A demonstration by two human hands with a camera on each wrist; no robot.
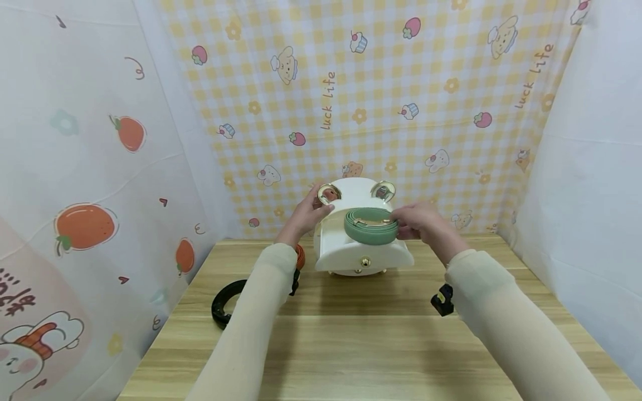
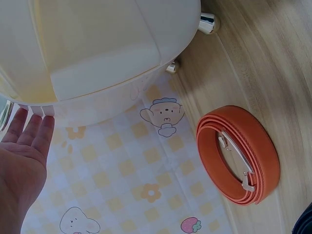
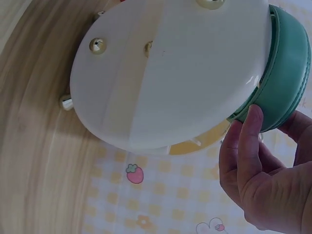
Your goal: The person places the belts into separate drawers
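Observation:
A white rounded box (image 1: 341,245) with gold ring ears and gold knobs stands at the back of the table, its front flap (image 1: 363,259) tilted outward. My left hand (image 1: 306,214) holds the box's upper left edge beside one ear, thumb in front. In the left wrist view, its fingertips (image 2: 47,122) press the box's rim. My right hand (image 1: 418,223) pinches a coiled green belt (image 1: 371,234) at its right side, thumb and fingers on the band. The belt is over the box's opening in the head view and overlaps the flap's edge in the right wrist view.
An orange coiled belt (image 2: 268,156) with a metal buckle lies on the wooden table (image 1: 351,345) left of the box, partly behind my left arm. A black coiled belt (image 1: 219,306) lies nearer. A checkered cloth (image 1: 426,72) hangs right behind the box.

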